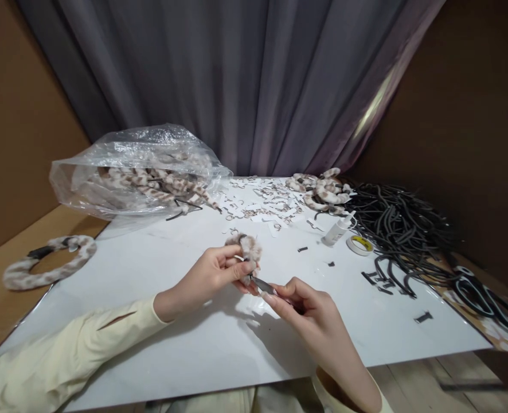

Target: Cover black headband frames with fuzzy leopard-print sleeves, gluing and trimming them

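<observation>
My left hand [213, 272] is closed on a fluffy white-and-brown plush strip [250, 248], pinching it between thumb and fingers above the table. My right hand [312, 304] grips a slim dark pointed tool [263, 285]. Its tip touches or nearly touches the lower end of the plush, close to my left thumb. The tool's handle is mostly hidden in my palm, so its exact kind does not show. A finished-looking plush ring [50, 264] with a black section lies at the left edge of the table.
A clear plastic bag [140, 166] of plush strips stands at the back left. Small metal clasps [271, 209] are scattered behind my hands. To the right are a plush pile [325, 192], a glue bottle [337, 230], a tape roll [359, 245], black cords [391, 218] and scissors [480, 295].
</observation>
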A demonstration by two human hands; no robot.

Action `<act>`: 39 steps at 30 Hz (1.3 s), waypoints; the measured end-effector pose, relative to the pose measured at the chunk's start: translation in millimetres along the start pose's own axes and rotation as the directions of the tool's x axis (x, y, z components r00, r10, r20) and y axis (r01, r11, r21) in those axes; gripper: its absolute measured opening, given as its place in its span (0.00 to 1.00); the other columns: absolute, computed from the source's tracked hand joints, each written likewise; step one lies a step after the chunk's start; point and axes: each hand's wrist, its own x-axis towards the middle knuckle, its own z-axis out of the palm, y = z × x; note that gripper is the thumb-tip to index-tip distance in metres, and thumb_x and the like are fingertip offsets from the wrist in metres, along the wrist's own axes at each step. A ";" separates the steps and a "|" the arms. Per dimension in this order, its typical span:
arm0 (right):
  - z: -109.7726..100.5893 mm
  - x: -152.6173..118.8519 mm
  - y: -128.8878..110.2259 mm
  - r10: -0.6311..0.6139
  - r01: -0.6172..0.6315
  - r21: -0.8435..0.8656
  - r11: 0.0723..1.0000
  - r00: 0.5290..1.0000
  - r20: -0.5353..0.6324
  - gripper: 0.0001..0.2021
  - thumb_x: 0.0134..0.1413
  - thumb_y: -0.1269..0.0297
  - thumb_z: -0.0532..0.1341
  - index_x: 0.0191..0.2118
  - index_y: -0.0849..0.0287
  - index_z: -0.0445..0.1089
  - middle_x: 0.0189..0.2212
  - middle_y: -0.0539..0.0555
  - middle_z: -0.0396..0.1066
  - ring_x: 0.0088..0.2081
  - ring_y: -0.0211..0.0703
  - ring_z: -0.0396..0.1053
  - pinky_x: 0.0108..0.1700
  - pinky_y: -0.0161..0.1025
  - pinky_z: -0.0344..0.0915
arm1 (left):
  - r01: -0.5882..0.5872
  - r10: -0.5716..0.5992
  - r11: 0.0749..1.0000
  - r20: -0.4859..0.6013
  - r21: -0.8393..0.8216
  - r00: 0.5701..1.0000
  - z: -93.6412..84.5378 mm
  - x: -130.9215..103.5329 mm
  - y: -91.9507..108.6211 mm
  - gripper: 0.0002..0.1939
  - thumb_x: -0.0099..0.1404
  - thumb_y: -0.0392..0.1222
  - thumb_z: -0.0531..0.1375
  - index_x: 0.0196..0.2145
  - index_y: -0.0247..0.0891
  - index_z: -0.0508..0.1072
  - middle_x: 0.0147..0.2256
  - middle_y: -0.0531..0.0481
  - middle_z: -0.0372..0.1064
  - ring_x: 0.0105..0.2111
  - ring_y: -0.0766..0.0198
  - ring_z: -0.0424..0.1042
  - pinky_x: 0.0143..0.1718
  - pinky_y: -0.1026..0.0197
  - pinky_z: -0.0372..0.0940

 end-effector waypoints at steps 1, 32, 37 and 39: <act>1.5 -0.1 0.1 -0.015 0.015 -0.019 1.000 1.000 -0.012 0.16 0.52 0.57 0.58 0.21 0.59 0.55 0.17 0.45 0.53 0.21 0.31 0.47 0.21 0.31 0.46 | -0.002 0.002 1.000 -0.019 0.010 1.000 0.6 0.3 -0.7 0.15 0.59 0.49 0.60 0.32 0.31 0.69 0.27 0.47 0.72 0.29 0.62 0.75 0.30 0.65 0.69; 16.0 3.3 -4.4 -0.098 0.086 -0.129 0.988 0.991 -0.089 0.15 0.55 0.59 0.57 0.22 0.58 0.53 0.18 0.44 0.50 0.20 0.30 0.46 0.19 0.30 0.46 | -0.014 0.029 0.998 -0.291 0.053 0.956 1.6 3.3 -0.2 0.18 0.53 0.54 0.63 0.26 0.32 0.74 0.25 0.48 0.72 0.29 0.61 0.72 0.33 0.62 0.70; 14.9 7.2 -2.2 -0.101 0.086 -0.136 0.987 0.989 -0.111 0.16 0.54 0.59 0.57 0.22 0.58 0.52 0.17 0.44 0.49 0.20 0.30 0.44 0.20 0.30 0.45 | -0.006 0.015 0.999 -0.282 0.034 0.959 0.9 3.8 0.5 0.18 0.53 0.53 0.63 0.27 0.31 0.75 0.26 0.48 0.73 0.28 0.62 0.72 0.33 0.61 0.70; 16.9 8.5 -1.2 -0.101 0.085 -0.143 0.986 0.989 -0.104 0.16 0.54 0.59 0.57 0.21 0.58 0.51 0.17 0.44 0.49 0.20 0.31 0.44 0.20 0.30 0.46 | -0.006 0.018 0.999 -0.273 0.042 0.962 0.9 3.5 0.9 0.18 0.53 0.53 0.63 0.26 0.31 0.74 0.26 0.48 0.72 0.27 0.63 0.72 0.32 0.62 0.70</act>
